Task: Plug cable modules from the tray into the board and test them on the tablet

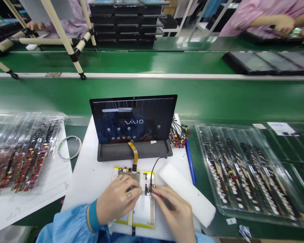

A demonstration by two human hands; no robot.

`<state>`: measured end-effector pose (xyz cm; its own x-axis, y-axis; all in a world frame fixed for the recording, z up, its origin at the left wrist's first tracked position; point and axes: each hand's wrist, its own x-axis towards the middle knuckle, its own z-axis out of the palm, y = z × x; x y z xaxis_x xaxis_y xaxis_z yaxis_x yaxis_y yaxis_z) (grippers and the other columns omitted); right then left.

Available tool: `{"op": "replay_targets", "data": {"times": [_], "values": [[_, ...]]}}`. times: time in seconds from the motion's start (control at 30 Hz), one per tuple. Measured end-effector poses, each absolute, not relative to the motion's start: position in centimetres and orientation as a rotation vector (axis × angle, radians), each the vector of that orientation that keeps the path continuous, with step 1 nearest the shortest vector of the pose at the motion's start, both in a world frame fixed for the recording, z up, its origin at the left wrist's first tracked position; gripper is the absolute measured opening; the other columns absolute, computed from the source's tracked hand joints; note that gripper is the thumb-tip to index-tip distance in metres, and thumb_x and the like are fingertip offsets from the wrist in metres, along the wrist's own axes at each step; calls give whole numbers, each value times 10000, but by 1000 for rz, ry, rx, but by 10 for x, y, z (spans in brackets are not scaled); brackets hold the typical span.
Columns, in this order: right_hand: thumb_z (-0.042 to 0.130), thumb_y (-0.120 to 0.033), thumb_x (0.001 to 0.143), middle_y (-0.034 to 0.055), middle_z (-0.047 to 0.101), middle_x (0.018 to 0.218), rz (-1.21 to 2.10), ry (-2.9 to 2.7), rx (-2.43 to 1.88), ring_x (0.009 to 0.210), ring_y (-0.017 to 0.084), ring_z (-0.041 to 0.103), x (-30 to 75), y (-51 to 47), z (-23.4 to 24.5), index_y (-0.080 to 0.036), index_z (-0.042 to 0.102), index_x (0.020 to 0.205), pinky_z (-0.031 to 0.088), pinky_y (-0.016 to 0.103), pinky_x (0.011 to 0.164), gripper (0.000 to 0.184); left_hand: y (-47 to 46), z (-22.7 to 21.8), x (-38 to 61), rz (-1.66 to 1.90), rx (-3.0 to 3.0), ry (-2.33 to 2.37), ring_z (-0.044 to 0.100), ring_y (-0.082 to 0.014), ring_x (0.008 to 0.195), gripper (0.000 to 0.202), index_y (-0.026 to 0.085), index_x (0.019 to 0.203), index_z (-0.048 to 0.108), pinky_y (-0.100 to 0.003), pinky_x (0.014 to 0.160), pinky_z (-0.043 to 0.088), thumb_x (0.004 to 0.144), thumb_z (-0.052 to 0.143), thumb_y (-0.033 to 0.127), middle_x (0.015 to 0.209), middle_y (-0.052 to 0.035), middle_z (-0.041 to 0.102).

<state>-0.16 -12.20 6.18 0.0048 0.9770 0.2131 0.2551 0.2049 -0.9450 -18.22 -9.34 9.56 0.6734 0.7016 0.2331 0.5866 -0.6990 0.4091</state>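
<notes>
A flat tablet assembly (142, 209) with yellow-taped edges lies on a white mat (96, 175). An orange flex cable (134, 153) links it to a lit tablet screen (134, 118) propped in a grey stand (111, 153). My left hand (119, 200) rests on the assembly, fingers curled and pressing near a small connector. My right hand (173, 211) pinches the end of a thin black wire (154, 168) at the board's connector. A white foam block (187, 194) lies just right of my right hand.
Clear plastic trays of small cable parts sit at left (22, 152) and right (250, 175). A blue pen (190, 162), a bundle of wires (178, 135) and a tape ring (69, 146) lie nearby. Beyond a green conveyor (152, 91), other people in pink sleeves (255, 17) work beside stacked black trays (128, 22).
</notes>
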Motion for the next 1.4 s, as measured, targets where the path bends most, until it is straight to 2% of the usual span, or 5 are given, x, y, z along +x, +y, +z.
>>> {"op": "replay_targets", "data": {"times": [0.2,0.47,0.67,0.97,1.4], "values": [[549,-217,826,25,669,746,885,-1486,-1251,673,165,640,-2,-122,62,-217,664,791,560,231,596,121,-95,96,-183,539,2589,1016,514,-180,718,181,142,856,558,-309,623,447,863,384,90,761,-51,586],[567,-173,813,1,666,757,866,-1497,-1231,687,133,634,-3,-123,61,-221,650,813,547,189,630,96,-94,95,-183,524,2581,1016,514,-184,729,168,139,865,561,-311,624,447,853,402,84,773,-52,587],[553,-170,820,16,668,761,857,-1518,-1227,690,145,634,-3,-122,60,-216,650,813,553,211,618,108,-94,96,-183,520,2601,1011,510,-175,722,156,144,863,553,-305,633,440,840,415,75,765,-44,578],[547,-146,817,12,669,776,816,-1531,-1191,700,144,636,-4,-122,59,-219,647,842,551,208,634,126,-93,97,-180,487,2726,969,509,-187,680,236,178,1024,543,-326,593,446,813,456,121,772,-42,572],[547,-162,826,12,674,771,810,-1549,-1167,695,138,640,-4,-121,58,-216,657,827,550,194,637,123,-93,97,-181,494,2830,956,512,-182,667,253,147,998,553,-314,610,429,775,466,63,737,-37,557]]}}
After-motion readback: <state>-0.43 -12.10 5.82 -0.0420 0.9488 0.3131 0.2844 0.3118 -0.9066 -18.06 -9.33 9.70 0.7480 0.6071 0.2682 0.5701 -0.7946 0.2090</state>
